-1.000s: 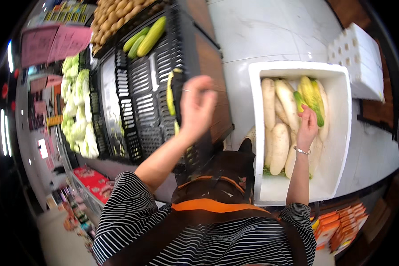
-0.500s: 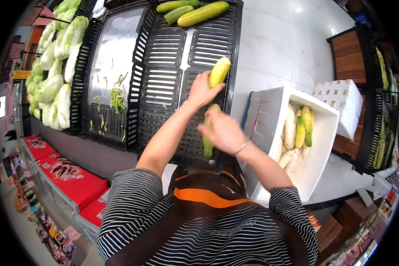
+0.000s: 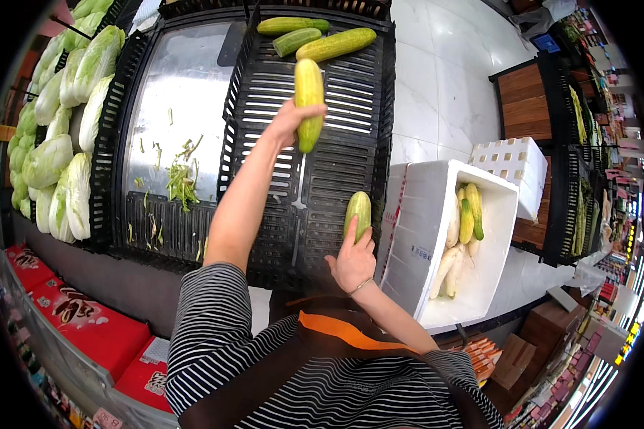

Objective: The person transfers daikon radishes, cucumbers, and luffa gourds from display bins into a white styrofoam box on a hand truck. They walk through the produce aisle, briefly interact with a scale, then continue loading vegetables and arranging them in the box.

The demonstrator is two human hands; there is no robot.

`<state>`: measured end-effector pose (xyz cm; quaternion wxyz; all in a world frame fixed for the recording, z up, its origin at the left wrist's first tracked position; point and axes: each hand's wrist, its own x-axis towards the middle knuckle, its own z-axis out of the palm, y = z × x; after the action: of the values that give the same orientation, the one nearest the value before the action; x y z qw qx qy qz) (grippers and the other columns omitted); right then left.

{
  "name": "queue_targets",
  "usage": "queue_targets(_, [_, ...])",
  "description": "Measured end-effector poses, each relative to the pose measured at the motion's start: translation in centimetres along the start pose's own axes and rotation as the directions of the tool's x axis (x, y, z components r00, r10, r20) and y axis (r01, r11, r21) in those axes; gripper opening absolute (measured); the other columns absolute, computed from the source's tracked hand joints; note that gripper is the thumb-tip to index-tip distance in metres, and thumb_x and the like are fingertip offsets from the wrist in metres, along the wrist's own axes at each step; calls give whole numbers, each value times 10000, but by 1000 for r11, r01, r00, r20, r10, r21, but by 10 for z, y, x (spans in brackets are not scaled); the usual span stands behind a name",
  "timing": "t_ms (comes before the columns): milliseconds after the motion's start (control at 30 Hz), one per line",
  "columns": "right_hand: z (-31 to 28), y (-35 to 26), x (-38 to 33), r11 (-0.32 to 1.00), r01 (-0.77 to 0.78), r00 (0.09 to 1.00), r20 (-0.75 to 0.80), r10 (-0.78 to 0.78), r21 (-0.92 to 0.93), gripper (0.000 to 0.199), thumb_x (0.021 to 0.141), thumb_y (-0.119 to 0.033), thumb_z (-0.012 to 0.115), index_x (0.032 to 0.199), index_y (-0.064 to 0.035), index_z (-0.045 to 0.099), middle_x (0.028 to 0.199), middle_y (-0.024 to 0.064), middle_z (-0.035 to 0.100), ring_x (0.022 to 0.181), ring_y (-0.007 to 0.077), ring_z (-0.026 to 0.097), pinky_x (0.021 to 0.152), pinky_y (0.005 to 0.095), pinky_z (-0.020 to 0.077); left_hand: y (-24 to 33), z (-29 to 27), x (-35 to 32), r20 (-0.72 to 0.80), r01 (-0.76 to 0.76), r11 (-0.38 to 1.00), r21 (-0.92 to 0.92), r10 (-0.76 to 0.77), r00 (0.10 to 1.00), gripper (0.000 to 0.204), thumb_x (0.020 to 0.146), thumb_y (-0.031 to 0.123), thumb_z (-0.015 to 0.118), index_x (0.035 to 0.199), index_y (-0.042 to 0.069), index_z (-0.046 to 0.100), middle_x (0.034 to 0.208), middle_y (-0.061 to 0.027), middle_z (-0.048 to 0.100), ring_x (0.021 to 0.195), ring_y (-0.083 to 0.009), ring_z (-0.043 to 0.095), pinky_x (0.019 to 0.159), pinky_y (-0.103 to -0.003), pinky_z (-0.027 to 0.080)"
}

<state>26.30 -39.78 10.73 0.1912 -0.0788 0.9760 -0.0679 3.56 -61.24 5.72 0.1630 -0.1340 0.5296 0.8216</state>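
Observation:
My left hand [image 3: 290, 121] is closed round a thick yellow cucumber [image 3: 309, 100], held over the black slatted crate [image 3: 247, 168] with its ends pointing far and near. My right hand [image 3: 354, 264] reaches to a yellow-green cucumber [image 3: 358, 207] at the crate's near right side. Its fingers lie outstretched on that cucumber's near end, and the thumb stands apart. Beyond my left hand, at the crate's far end, lie a large yellow-green cucumber [image 3: 336, 45], a shorter green one [image 3: 296, 41] and another cucumber [image 3: 292, 26].
Right of the crate stands a white foam box [image 3: 504, 247] holding white radishes [image 3: 447, 268] and several cucumbers [image 3: 474, 211]. To the left, a metal display surface [image 3: 182, 93] carries green leaf scraps [image 3: 184, 179]. Chinese cabbages [image 3: 79, 196] fill the far left crate.
My left hand has carried the yellow cucumber leftward and away from the crate's right side. The nearer cucumber now lies closer to that side, with my right hand's fingers extended on it.

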Motion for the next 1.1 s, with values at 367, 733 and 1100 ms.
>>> queue_targets(367, [25, 8, 15, 842, -163, 982, 1, 189, 515, 978, 698, -119, 697, 1436, -42, 59, 1191, 238, 346, 1044, 430, 485, 826, 465, 480, 77, 27, 168, 221, -177, -320, 931, 108, 969, 774, 540, 510, 737, 1211, 147, 605, 1514, -230, 49, 1354, -496, 105, 1099, -579, 110])
queue_targets(733, [-94, 144, -62, -900, -167, 986, 59, -157, 404, 757, 775, -260, 644, 1381, -12, 265, 1204, 249, 464, 601, 106, 470, 401, 177, 402, 65, 34, 214, 163, -127, -405, 905, 56, 985, 833, 527, 610, 702, 1227, 175, 583, 1359, -296, 353, 1176, -395, 464, 983, -433, 393])
queue_targets(1100, [-25, 443, -33, -101, -142, 665, 170, 728, 985, 721, 774, -164, 714, 1375, -45, 335, 1127, 93, 574, 929, 164, 574, 761, 282, 491, 47, 44, 106, 15, 115, 689, 715, -179, 984, 617, 764, 372, 682, 1172, -48, 487, 1072, -140, 561, 953, -213, 574, 812, -327, 467])
